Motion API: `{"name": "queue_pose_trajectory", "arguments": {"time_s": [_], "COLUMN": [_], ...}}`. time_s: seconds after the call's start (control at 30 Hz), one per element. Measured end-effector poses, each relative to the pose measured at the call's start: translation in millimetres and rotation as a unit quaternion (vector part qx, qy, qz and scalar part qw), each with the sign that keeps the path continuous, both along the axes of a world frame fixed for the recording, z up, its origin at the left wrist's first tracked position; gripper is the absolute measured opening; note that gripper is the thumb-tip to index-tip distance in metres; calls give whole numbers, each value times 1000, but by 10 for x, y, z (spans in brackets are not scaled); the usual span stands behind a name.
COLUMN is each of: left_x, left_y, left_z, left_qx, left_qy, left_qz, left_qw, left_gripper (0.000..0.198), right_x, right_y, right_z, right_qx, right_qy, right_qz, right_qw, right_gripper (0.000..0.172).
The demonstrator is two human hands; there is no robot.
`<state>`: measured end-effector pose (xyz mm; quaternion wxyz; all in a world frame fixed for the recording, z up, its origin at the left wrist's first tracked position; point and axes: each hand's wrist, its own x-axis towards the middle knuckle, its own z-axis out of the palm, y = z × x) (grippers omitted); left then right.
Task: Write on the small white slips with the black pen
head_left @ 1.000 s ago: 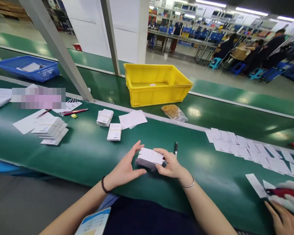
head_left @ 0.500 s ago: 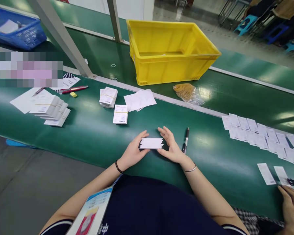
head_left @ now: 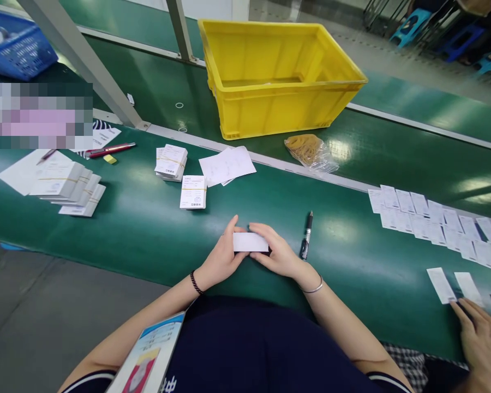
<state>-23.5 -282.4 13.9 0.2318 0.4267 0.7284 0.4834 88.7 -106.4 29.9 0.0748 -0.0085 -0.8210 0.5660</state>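
Whereas both palms stood open beside the ragged card stack [head_left: 250, 242] half a second ago, left hand [head_left: 221, 256] and right hand [head_left: 280, 254] now clasp its ends | stack on edge between them, edges flush | pen [head_left: 306, 236] just beyond right hand.

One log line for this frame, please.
left hand: holds card stack | right hand: holds card stack too | pen: on green table, right of hands | banded bundle: beyond hands

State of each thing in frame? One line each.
stack: held between left hand and right hand.
bin: upright, open-topped.
pen: lying flat, untouched.
bundle: banded, flat.
bag: flat, holds rubber bands.
loose cards: spread in rows.
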Motion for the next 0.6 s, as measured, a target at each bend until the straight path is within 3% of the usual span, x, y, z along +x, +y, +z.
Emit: {"name": "queue_pose_trajectory", "arguments": {"time_s": [0.07, 0.13, 0.27, 0.33, 0.4, 0.5, 0.6], "left_x": [-56, -105, -118, -82, -54, -96, -214], "left_y": [-3, 8, 76, 129, 181, 231, 236], "left_z": [71, 174, 343, 362, 345, 309, 318], "left_qx": [-7, 5, 85, 102, 94, 70, 44], "left_qy": [-16, -70, -252, -322, -362, -399, -426], "left_qz": [-5, 13, 76, 72, 64, 53, 20], "left_qw": [1000, 997, 961, 938, 925, 913, 904], "left_gripper": [82, 89, 90, 73, 55, 47, 48], "right_x": [25, 48, 93, 113, 138, 194, 227], "right_y": [28, -11, -253, -402, -507, -467, -163], "right_z": [37, 53, 32, 8, -14, -9, 67], "right_qx": [39, 9, -203, -294, -337, -336, -255], "right_qy": [3, -12, -59, -67, -69, -83, -89], "right_qz": [-25, -78, -183, -228, -268, -274, -241], "right_qw": [999, 997, 960, 926, 900, 897, 932], "right_gripper": [47, 45, 50, 48, 47, 43, 39]}}
